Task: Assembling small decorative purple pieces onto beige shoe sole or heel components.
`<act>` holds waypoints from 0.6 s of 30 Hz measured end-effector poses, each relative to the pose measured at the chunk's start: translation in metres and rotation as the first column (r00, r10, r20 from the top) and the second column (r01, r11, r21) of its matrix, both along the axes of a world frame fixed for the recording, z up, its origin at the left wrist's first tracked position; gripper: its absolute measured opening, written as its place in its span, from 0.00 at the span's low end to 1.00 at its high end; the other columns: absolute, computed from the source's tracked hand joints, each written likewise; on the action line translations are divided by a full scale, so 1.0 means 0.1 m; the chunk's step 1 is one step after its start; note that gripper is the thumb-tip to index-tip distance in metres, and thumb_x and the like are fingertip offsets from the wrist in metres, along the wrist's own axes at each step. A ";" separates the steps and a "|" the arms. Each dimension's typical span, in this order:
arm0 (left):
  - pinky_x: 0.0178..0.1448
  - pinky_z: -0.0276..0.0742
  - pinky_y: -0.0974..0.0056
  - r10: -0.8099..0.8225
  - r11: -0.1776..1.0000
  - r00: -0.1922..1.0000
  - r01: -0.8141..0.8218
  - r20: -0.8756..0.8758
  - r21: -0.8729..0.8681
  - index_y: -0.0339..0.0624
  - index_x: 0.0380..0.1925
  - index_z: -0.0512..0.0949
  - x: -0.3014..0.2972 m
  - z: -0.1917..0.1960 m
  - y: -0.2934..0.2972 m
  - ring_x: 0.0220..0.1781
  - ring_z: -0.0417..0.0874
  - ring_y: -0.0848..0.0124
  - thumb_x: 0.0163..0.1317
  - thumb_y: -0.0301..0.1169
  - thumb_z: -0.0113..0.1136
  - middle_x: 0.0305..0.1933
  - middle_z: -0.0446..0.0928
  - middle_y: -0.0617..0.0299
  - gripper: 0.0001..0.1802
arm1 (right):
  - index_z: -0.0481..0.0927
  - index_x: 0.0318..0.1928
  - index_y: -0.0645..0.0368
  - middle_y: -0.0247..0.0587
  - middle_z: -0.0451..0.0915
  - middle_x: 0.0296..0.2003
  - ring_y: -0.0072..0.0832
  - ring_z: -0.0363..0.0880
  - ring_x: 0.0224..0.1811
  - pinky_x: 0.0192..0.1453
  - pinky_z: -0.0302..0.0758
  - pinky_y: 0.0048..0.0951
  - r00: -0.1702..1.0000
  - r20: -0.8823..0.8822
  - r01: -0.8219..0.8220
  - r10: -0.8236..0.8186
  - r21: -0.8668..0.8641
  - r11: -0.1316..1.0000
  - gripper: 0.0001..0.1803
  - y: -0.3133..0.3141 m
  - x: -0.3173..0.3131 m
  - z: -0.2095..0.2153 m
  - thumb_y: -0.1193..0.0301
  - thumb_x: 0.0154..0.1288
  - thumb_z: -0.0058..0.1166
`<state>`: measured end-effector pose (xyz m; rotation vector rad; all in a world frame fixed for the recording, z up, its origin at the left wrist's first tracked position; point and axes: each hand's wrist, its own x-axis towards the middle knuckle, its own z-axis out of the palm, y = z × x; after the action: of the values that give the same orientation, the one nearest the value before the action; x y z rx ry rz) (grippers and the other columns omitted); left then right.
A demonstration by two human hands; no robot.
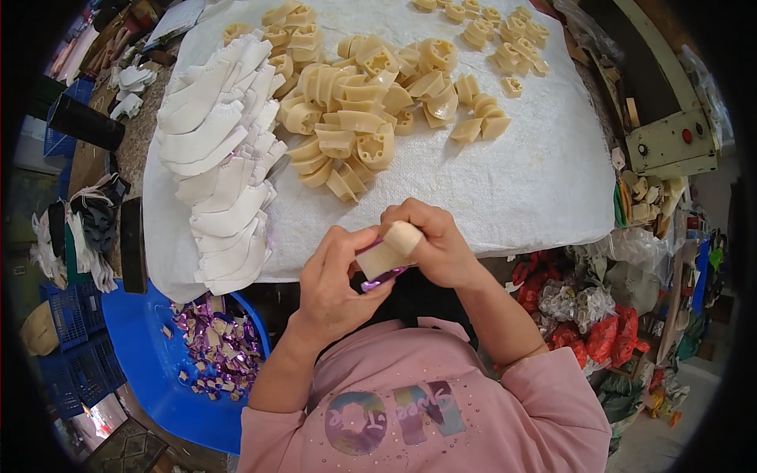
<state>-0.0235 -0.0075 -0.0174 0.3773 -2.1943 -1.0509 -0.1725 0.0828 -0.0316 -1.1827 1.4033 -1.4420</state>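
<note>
In front of my chest, both hands work on a small cream piece with shiny purple sheeting [377, 261] along its edges. My left hand [337, 266] grips it from the left, its fingers curled around the side. My right hand [435, 244] closes on it from the right, with a tan rounded tip at the top that may be a covered thumb. Just beyond the hands, a heap of glossy beige moulded plastic pieces [347, 118], which look like shoe heels, lies on the table. Overlapping white curved pieces [225, 150] form a long row to its left.
A white woven sheet [520, 181] covers the table. More beige pieces [516, 43] lie at the far right. Below the table's left edge, a blue tub [158, 394] holds purple and beige scraps [217, 347]. Red and clear plastic bags [603, 335] are heaped at the right.
</note>
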 end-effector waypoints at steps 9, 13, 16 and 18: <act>0.27 0.77 0.63 0.168 0.984 0.985 -0.170 -0.037 -0.059 0.33 0.37 0.69 -0.04 -0.04 0.11 0.24 0.80 0.60 0.36 0.26 0.73 0.27 0.75 0.55 0.27 | 0.75 0.45 0.63 0.38 0.77 0.41 0.23 0.75 0.44 0.46 0.72 0.27 0.952 0.304 -0.005 0.024 -0.064 0.998 0.12 0.05 0.13 -0.03 0.68 0.69 0.44; 0.26 0.77 0.63 0.219 0.967 0.974 -0.225 -0.063 -0.123 0.33 0.35 0.69 -0.10 -0.10 0.11 0.23 0.80 0.60 0.36 0.26 0.73 0.27 0.75 0.54 0.26 | 0.75 0.44 0.63 0.39 0.77 0.41 0.25 0.75 0.44 0.47 0.72 0.28 0.994 0.001 0.112 -0.112 -0.003 0.994 0.13 -0.01 0.22 -0.05 0.67 0.70 0.42; 0.25 0.76 0.63 0.219 0.952 0.973 -0.229 -0.072 -0.202 0.33 0.34 0.69 -0.11 -0.09 0.09 0.21 0.79 0.60 0.36 0.26 0.73 0.27 0.74 0.55 0.25 | 0.74 0.46 0.63 0.39 0.76 0.42 0.26 0.74 0.45 0.48 0.71 0.27 0.929 0.354 0.121 -0.111 -0.007 0.993 0.13 0.01 0.26 -0.16 0.68 0.70 0.41; 0.26 0.76 0.68 0.270 0.937 0.959 -0.282 -0.081 -0.205 0.34 0.33 0.69 -0.09 -0.11 0.09 0.23 0.80 0.67 0.36 0.29 0.76 0.26 0.76 0.55 0.27 | 0.73 0.48 0.63 0.39 0.76 0.43 0.26 0.74 0.45 0.48 0.71 0.27 0.787 0.614 0.089 -0.054 -0.026 0.996 0.13 0.01 0.29 -0.17 0.68 0.70 0.41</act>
<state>-0.0322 0.0011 -0.0284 0.5349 -2.1071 -0.6567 -0.1435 0.0840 -0.0490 -0.5905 0.9547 -1.7226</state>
